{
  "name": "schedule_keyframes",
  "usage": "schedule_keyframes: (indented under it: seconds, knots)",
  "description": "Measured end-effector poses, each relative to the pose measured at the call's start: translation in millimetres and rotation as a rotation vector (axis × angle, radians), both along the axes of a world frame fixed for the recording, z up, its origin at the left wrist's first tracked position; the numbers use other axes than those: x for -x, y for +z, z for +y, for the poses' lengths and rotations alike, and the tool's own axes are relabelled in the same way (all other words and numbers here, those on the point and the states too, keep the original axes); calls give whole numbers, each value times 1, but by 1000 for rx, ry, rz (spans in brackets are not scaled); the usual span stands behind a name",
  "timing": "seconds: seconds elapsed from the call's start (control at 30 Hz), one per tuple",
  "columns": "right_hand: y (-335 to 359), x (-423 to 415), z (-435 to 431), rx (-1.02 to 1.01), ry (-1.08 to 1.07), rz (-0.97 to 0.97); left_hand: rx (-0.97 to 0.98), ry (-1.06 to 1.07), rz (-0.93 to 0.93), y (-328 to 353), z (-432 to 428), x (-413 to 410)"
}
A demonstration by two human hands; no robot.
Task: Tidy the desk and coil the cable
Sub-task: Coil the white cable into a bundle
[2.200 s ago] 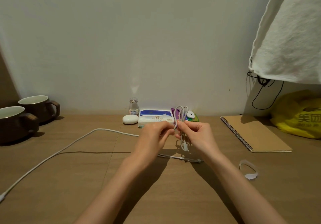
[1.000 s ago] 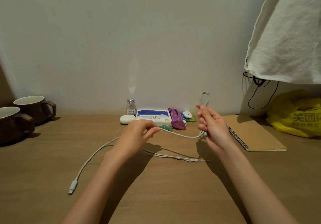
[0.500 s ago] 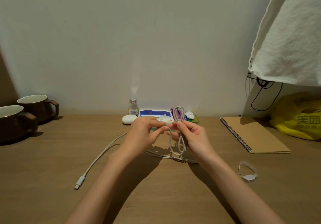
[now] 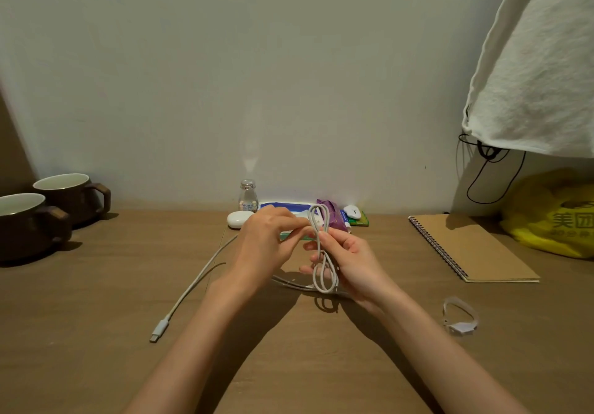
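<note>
Hands rejoined above bench (image 4: 96, 317): right hand (image 4: 350, 262) grip pinches white cable (image 4: 317, 249) loops; left hand (image 4: 266, 246) pinches strand feeding in. One more loop added, tail on bench shorter, plug (image 4: 159, 330) left. Coiling partway.

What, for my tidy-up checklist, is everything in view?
round ceramic mugs: 2, brown, far left
white charging cable: 1, white, looped between both hands, plug end trailing left
small glass bottle: 1, clear, back centre
oval plastic case: 1, white, beside the bottle
flat packet: 1, blue and white, back centre
crinkled wrapper: 1, purple, behind the loops
small rounded object: 1, white, on a green packet
spiral-bound card notebook: 1, tan, right
plastic bag: 1, yellow, far right
hanging cloth: 1, white, upper right
thin cord: 1, black, under the cloth
thin translucent band: 1, clear, near right
wooden desk: 1, brown, underneath
left hand: 1, fingers pinching the cable
right hand: 1, fingers holding the loops
</note>
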State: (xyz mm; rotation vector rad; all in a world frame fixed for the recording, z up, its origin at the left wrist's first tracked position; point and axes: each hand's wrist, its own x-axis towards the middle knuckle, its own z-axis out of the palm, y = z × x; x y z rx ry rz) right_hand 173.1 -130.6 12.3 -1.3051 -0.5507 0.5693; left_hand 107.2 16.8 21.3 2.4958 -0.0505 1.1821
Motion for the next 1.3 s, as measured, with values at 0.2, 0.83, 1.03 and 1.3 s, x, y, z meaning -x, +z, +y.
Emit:
schedule_keyframes:
  seconds: [0.2,0.83,1.03,1.3]
  knots:
    - [1,0,2,13,17,-82,16,25,-19,-3,3,-1]
    - [9,-2,-5,268,229,-117,51,-144,-85,-3,9,-1]
    - [12,-10,-10,83,347,161,376,-153,-25,-3,14,-1]
    - [28,-8,-15,-206,277,528,655,-21,30,-8,14,-3]
